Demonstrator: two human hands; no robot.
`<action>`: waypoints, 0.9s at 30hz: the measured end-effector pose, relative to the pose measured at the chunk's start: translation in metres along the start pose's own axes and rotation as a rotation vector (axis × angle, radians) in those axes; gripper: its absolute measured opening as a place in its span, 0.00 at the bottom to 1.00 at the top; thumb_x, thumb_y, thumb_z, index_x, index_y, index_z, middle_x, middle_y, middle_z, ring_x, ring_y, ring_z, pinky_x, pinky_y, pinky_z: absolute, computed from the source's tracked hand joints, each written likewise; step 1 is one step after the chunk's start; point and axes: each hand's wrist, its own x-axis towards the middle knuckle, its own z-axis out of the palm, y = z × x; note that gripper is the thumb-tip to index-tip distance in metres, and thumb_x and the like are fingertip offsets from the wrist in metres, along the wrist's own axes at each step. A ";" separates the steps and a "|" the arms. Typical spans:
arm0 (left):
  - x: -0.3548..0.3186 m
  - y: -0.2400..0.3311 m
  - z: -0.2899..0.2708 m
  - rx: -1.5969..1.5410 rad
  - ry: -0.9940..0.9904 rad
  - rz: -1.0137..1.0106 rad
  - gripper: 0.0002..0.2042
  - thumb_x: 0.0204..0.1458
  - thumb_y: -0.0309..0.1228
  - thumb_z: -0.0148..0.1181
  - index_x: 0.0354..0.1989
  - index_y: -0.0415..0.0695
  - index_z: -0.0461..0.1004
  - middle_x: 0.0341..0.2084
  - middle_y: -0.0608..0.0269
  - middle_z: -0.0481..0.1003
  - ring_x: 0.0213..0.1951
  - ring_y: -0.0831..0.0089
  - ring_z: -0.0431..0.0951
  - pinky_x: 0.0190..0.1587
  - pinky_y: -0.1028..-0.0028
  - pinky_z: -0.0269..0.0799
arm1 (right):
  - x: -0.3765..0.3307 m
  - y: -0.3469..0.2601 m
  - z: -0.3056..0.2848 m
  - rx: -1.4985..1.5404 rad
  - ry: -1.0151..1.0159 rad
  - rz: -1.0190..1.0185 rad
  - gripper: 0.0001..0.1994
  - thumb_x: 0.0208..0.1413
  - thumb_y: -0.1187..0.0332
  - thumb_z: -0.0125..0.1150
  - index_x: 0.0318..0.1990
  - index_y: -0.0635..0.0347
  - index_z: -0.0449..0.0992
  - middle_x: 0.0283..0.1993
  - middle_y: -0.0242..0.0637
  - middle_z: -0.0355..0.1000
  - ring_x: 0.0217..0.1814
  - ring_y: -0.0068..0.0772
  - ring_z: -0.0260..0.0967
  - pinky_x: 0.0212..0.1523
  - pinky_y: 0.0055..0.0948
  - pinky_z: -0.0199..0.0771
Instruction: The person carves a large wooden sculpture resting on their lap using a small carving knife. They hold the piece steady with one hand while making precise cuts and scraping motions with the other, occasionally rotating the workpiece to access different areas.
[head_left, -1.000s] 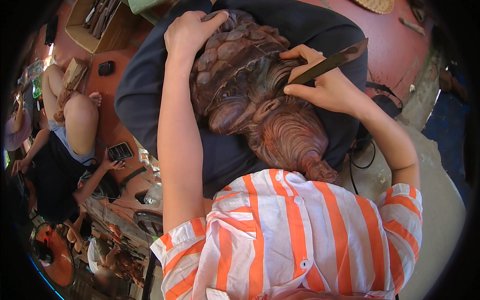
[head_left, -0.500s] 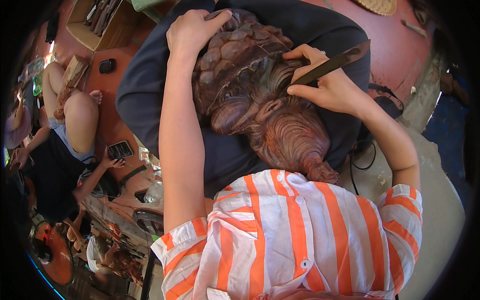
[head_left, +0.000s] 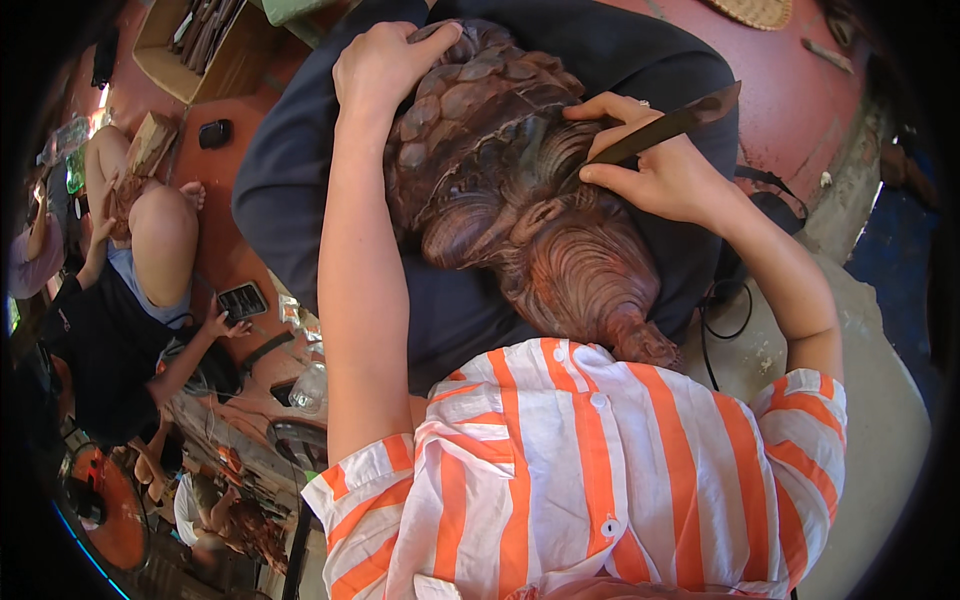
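Note:
A dark reddish-brown wood carving (head_left: 590,270), with scale-like bumps and flowing grooves, lies across my lap on dark trousers. My left hand (head_left: 385,62) grips its far end, the thumb laid over the top and the fingers partly hidden behind it. My right hand (head_left: 655,165) is closed round a flat dark carving blade (head_left: 670,122), whose slanted end sticks out up and to the right. The blade's lower end points at the grooved middle of the carving; the fingers hide whether it touches. The right index finger rests against the carving's surface.
On the left a person sits with a carved wood piece (head_left: 150,145) at the knees and a phone (head_left: 242,300) in one hand. A cardboard box (head_left: 190,55) of tools stands far left on the red floor (head_left: 235,215). A woven basket (head_left: 755,10) lies far right.
My right hand and the blade have shifted very slightly; my left hand keeps its place. The neighbouring person's free hand has come up to the wood piece at the knees.

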 end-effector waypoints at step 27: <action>0.000 0.001 -0.002 0.000 -0.112 -0.052 0.31 0.44 0.64 0.54 0.31 0.44 0.81 0.20 0.54 0.77 0.32 0.56 0.79 0.39 0.65 0.71 | 0.008 0.004 -0.017 0.121 -0.142 0.068 0.09 0.47 0.69 0.65 0.27 0.67 0.76 0.55 0.50 0.70 0.53 0.46 0.68 0.54 0.39 0.65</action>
